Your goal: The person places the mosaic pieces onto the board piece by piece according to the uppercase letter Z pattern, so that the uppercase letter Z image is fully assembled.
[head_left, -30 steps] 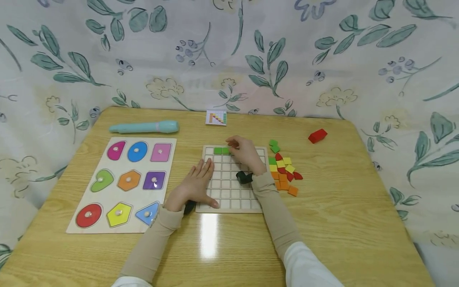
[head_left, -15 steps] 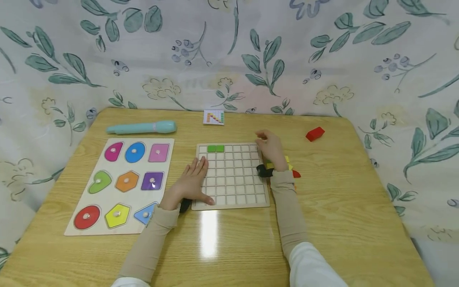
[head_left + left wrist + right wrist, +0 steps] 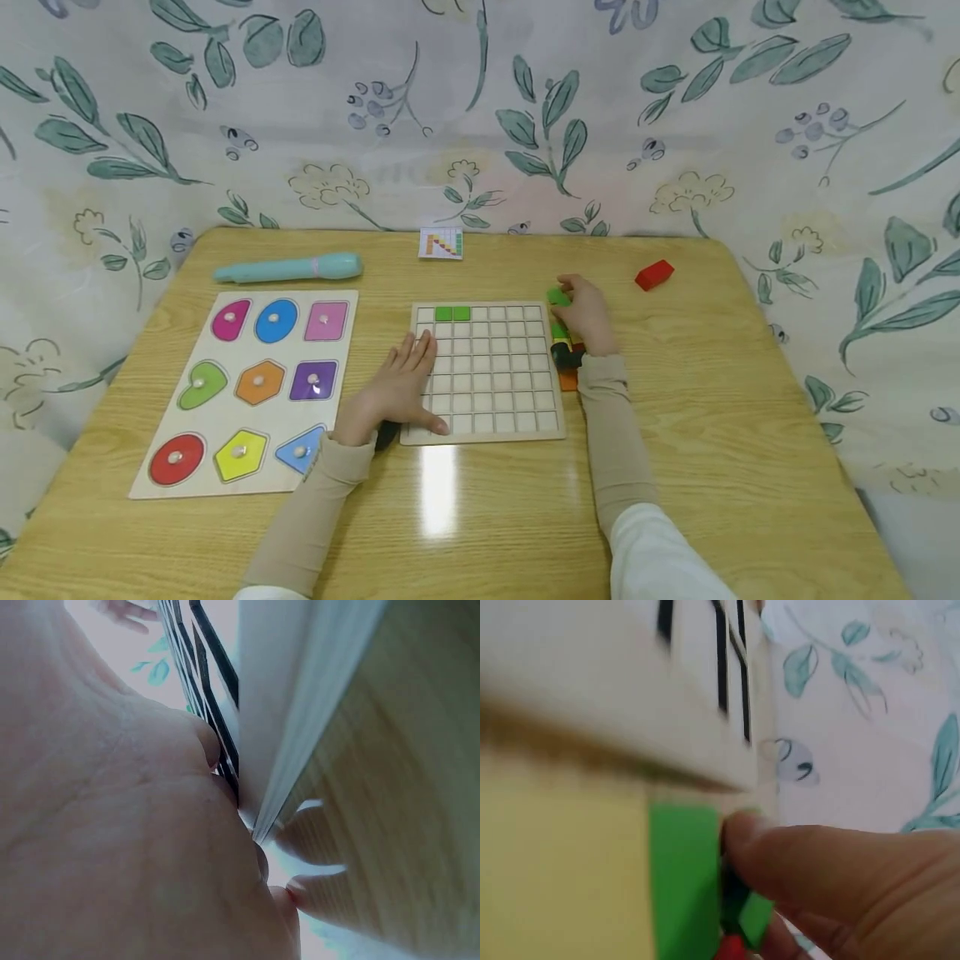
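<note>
— What lies around you, from the left?

— A shape puzzle board (image 3: 247, 392) with coloured knobbed pieces, and beyond it a pale blue pen-like tool (image 3: 288, 268). Then my left hand (image 3: 393, 387), fingers straight and flat, presses the left edge of the grid board (image 3: 487, 371); two green tiles (image 3: 452, 313) sit in its top row. A small pattern card (image 3: 441, 243) lies past the board.

— And on the right?

— My right hand (image 3: 585, 317) is just right of the board's top corner, over the pile of loose tiles (image 3: 567, 379). My fingertips pinch a green tile (image 3: 558, 296), as the wrist view shows up close (image 3: 684, 877). My hand and wrist cover most of the pile. A red block (image 3: 654, 274) sits well apart, further right.

— What has changed?

— A second ago my right hand was at the board's top row; half a second ago it was at the right edge. Now it is off the board, at the pile. My left hand has not moved.

— The surroundings?

— A light wood-grain table (image 3: 712, 433), with a leaf-printed curtain (image 3: 675, 125) hanging behind.
</note>
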A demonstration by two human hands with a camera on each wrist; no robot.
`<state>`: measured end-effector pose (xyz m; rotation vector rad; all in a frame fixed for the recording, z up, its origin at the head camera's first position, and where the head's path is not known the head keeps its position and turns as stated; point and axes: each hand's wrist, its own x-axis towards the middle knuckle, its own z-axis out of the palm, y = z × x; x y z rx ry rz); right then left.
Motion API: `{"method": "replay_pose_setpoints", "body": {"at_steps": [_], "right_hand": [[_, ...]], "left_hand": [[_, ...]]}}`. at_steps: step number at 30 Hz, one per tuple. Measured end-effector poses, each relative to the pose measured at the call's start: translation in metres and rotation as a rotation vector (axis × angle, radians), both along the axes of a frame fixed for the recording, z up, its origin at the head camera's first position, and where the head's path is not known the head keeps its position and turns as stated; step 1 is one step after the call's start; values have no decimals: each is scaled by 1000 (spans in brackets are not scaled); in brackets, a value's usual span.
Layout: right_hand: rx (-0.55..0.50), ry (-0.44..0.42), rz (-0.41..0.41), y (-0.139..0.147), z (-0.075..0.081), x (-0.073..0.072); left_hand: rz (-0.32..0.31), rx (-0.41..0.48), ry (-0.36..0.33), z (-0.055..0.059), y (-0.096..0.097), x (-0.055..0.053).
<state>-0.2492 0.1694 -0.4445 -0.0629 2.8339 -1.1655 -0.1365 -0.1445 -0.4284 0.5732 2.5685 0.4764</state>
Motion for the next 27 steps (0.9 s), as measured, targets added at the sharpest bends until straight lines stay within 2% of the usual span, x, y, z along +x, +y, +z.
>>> {"method": "replay_pose_setpoints", "body": {"at_steps": [4, 11, 14, 21, 27], "right_hand": [[9, 20, -5, -9, 1, 0], [-83, 31, -32, -20, 3, 4], [-96, 55, 14, -32, 5, 3], [-61, 75, 209, -66, 4, 2], [-94, 42, 268, -90, 3, 6]], "left_hand": [[2, 6, -4, -1, 0, 0], [5, 10, -18, 0, -2, -1], [5, 8, -10, 1, -3, 0], [5, -12, 3, 1, -4, 0], [7, -16, -7, 2, -2, 1]]}}
